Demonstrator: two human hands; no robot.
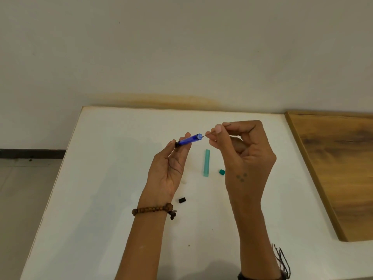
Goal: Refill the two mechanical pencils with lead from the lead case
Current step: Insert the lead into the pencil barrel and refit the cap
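My count from the head camera, item by item.

Hands, two. My left hand (169,168), centre of the frame, holds one blue pencil (188,140) between thumb and fingertips, lifted off the table, its open round end tilted up and to the right. My right hand (245,156), just right of centre, pinches one thin lead (207,135) between thumb and forefinger; the lead's free tip sits at the pencil's open end, and I cannot tell whether it has gone inside.

Pencils, one in view; I cannot find a second in this frame.

Lead case (206,163), one, pale green and see-through, lying on the white table (105,178) between my two hands, long axis running up and down the frame.

Green cap (222,172), one, small, just right of the case's lower end, beside my right hand.

Black cap (182,200), one, small and round, lying on the table below my left palm.

Bead bracelet (152,210), one, on my left wrist. Dark cord band (281,259), one, on my right wrist, lower right of the frame.

Wooden board (339,168), one, at the right edge.
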